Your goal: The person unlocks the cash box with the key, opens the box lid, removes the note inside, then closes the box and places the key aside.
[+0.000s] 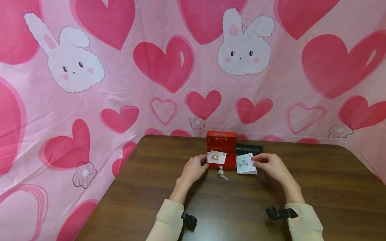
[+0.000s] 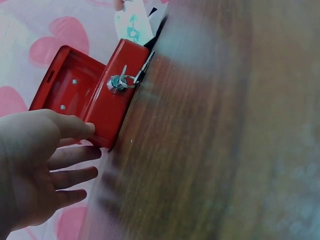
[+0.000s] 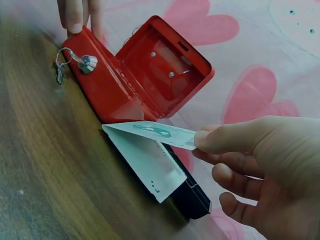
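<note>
From the head view, a small red metal box sits open in the middle of the frame on the dark wooden worktop. The left hand touches its side, fingers loose. The right hand pinches a thin paper note.

At the left wrist, silver keys hang in the shiny lock.

At the right wrist, the paper note is folded and bendy. I think the note goes in the box, so it needs lifting over the rim.

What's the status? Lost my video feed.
Left hand touching open red metal cash box. Right hand pinching green banknotes. Nothing in the way.
</note>
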`<state>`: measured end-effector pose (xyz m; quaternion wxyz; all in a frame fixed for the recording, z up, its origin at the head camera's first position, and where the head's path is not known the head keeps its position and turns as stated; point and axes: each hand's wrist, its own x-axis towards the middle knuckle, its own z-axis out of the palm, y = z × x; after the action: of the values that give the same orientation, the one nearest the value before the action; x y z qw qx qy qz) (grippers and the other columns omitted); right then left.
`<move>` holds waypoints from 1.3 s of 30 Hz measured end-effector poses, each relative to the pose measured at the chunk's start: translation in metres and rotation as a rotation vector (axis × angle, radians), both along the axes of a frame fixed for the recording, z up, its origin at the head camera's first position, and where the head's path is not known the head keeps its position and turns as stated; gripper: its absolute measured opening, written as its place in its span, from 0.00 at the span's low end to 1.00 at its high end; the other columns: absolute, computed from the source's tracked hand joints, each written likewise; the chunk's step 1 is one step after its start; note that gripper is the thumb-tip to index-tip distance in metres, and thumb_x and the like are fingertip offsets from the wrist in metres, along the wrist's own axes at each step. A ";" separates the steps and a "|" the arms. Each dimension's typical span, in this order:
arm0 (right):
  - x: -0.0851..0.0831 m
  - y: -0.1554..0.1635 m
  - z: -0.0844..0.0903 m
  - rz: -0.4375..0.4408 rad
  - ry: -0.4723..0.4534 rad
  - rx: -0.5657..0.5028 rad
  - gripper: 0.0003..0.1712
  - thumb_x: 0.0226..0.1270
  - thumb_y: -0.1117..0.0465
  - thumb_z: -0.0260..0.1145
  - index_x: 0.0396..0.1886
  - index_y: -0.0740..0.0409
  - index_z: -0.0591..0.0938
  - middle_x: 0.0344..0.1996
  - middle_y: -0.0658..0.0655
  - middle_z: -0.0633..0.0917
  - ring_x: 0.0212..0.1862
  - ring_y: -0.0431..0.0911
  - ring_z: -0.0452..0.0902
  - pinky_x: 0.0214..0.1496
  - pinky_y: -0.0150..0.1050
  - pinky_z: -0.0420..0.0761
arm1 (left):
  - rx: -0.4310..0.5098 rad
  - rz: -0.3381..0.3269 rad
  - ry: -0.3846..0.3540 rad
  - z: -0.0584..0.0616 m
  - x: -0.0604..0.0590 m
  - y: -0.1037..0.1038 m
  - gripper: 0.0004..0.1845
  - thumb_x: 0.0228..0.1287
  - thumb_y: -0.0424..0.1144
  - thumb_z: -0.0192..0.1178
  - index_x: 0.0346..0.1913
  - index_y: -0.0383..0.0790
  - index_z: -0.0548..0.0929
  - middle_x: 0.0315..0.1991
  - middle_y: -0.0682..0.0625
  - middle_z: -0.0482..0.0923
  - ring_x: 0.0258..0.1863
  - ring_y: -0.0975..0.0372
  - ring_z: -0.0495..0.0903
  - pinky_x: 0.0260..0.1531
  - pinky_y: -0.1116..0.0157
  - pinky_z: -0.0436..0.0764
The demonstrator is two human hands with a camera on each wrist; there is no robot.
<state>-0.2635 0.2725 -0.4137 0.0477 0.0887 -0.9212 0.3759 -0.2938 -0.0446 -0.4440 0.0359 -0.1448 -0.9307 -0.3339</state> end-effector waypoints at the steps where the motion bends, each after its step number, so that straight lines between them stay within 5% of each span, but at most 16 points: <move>1: 0.000 0.000 -0.001 0.001 -0.012 0.001 0.14 0.67 0.57 0.68 0.49 0.58 0.87 0.46 0.61 0.88 0.43 0.47 0.78 0.46 0.39 0.78 | 0.001 0.000 -0.005 0.000 0.000 0.000 0.24 0.68 0.41 0.62 0.66 0.42 0.78 0.58 0.45 0.83 0.57 0.53 0.82 0.57 0.50 0.79; 39: -0.003 -0.014 -0.013 0.044 0.001 0.021 0.12 0.66 0.62 0.67 0.47 0.60 0.88 0.45 0.63 0.88 0.45 0.52 0.81 0.52 0.51 0.83 | -0.010 -0.007 -0.015 0.000 0.003 -0.002 0.23 0.69 0.42 0.62 0.66 0.43 0.78 0.60 0.45 0.81 0.58 0.53 0.81 0.58 0.50 0.79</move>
<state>-0.2660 0.2583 -0.4269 0.0391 0.1096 -0.9229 0.3671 -0.2912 -0.0461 -0.4438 0.0269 -0.1455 -0.9321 -0.3305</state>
